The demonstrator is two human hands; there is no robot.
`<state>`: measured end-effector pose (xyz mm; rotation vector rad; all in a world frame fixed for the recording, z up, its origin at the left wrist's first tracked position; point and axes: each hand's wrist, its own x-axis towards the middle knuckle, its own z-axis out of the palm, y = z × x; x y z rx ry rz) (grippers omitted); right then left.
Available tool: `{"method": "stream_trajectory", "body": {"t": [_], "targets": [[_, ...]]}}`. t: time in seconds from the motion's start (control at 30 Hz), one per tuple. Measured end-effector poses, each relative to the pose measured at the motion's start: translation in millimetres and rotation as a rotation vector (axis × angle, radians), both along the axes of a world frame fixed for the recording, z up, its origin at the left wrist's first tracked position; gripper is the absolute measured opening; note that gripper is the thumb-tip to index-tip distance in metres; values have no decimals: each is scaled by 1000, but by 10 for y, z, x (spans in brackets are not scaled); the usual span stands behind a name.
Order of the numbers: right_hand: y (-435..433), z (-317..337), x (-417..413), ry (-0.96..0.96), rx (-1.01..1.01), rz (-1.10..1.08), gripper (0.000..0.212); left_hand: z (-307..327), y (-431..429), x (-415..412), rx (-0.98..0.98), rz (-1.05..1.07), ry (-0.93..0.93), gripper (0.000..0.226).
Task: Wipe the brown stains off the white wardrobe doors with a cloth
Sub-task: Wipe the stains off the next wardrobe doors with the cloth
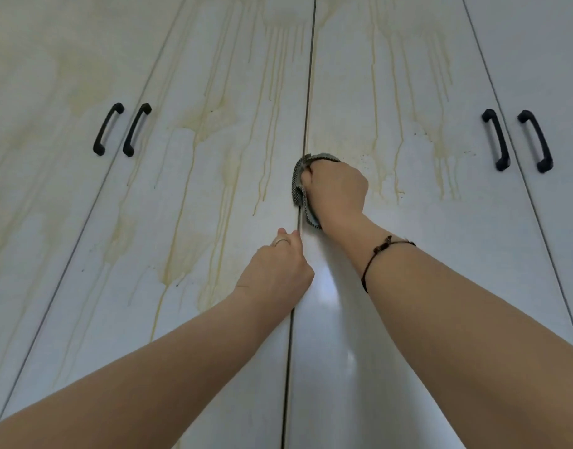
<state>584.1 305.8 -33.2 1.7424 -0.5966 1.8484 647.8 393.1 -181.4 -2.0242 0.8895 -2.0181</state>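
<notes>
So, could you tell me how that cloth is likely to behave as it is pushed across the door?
Probably floppy: the cloth bunches and folds around the right hand gripping it. Its dotted weave looks thin, so it is likely light. The wardrobe door shows a glossy sheen, so the cloth should glide with little drag.

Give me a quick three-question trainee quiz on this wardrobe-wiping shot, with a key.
1. True or false: the left hand grips the cloth.
2. How many black handles are in view? A two, B four, C six.
3. Fill in: the left hand's fingertips touch the doors at the middle ____.
Key: 1 false, the right hand grips the cloth. 2 B. 3 seam.
</notes>
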Motion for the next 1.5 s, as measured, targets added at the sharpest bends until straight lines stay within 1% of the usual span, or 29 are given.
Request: {"method": "stream_trajectory", "body": {"t": [0.07,0.17,0.23,0.3,0.33,0.37,0.43,0.53,0.6,0.73,0.83,0.9,0.97,1.03,1.13,1.2,1.23,1.27,1.3,1.33,1.4,1.47,1.5], "targets": [[25,87,27,-10,16,-3,29,-8,-39,17,-16,48,-19,57],[19,-55,9,5,34,18,29,-6,-46,-14,-31,21,-23,55],[-25,-307,-25,44,13,31,28,17,-23,-27,-21,-9,-45,45],[-66,-607,-79,88,-37,33,28,47,11,-35,-50,-51,-85,28],[-77,-731,-107,105,-61,24,27,53,24,-37,-58,-62,-92,26],[-89,-813,-127,123,-76,11,27,55,28,-37,-56,-62,-97,27],[-112,-841,-146,146,-80,-4,26,52,31,-41,-45,-52,-94,35],[-105,-710,-94,131,-67,-14,29,59,23,-35,-48,-41,-92,34],[-82,-527,-47,80,-43,0,32,61,16,-9,-40,-37,-75,33],[49,-2,77,-45,40,46,32,28,-36,85,5,36,-11,53],[127,222,153,-75,61,70,33,-24,-109,86,-11,18,10,52],[127,220,144,-52,31,74,33,-40,-140,80,-37,4,9,58],[109,94,91,-11,-26,51,32,-25,-149,58,-59,-22,-4,59],[65,-135,26,64,-84,35,29,-4,-138,3,-86,-49,-31,50],[-41,-597,-98,178,-160,44,31,8,-119,-39,-100,-13,-26,41],[-183,-852,-304,198,-184,31,35,52,-74,-130,-88,25,13,39],[-264,-942,-401,193,-187,14,41,63,-37,-175,-58,79,60,40],[-350,-1005,-508,189,-172,3,47,86,-13,-203,-27,150,68,46],[-442,-1030,-616,180,-150,-8,49,103,-31,-172,13,179,2,52],[-521,-1008,-724,167,-122,-21,48,115,-59,-140,55,150,-36,55],[-642,-820,-882,101,-44,-44,41,185,-48,-155,114,123,-35,56],[-657,-439,-978,-30,57,-28,33,190,14,-215,136,102,2,53],[-602,-231,-985,-105,103,-6,31,161,26,-236,109,93,41,50]]}}
